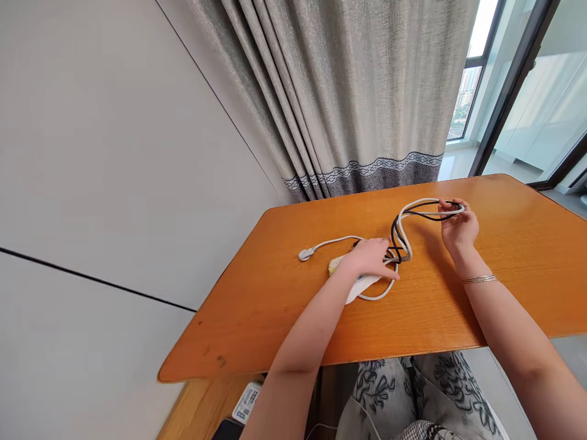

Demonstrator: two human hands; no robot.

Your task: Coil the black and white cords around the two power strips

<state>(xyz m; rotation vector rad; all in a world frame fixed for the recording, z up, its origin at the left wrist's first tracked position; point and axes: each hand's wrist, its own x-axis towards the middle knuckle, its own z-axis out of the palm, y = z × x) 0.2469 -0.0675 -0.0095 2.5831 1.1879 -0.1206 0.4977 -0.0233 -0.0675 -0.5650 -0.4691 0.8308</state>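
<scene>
White plug (pixel 306 254) leftmost; power strip (pixel 363 285) under left hand (pixel 368 256), fingers spread, can't tell if gripping. Right hand (pixel 460 228) fingers holding black-and-white cable loops (pixel 397 228). Wooden surface (pixel 275 305), curtain (pixel 367 91) behind, window (pixel 468 91) right.

The power strip (pixel 360 289) lies on the desk (pixel 257 318) under the person's left hand (pixel 370 255), a plug (pixel 306 254) to its left, while looped cables (pixel 402 229) reach rightward into the right hand (pixel 460 229). Behind the desk hangs a curtain (pixel 367 91), with a window (pixel 468 101) to its right; a wall (pixel 114 153) stands along the left.
</scene>
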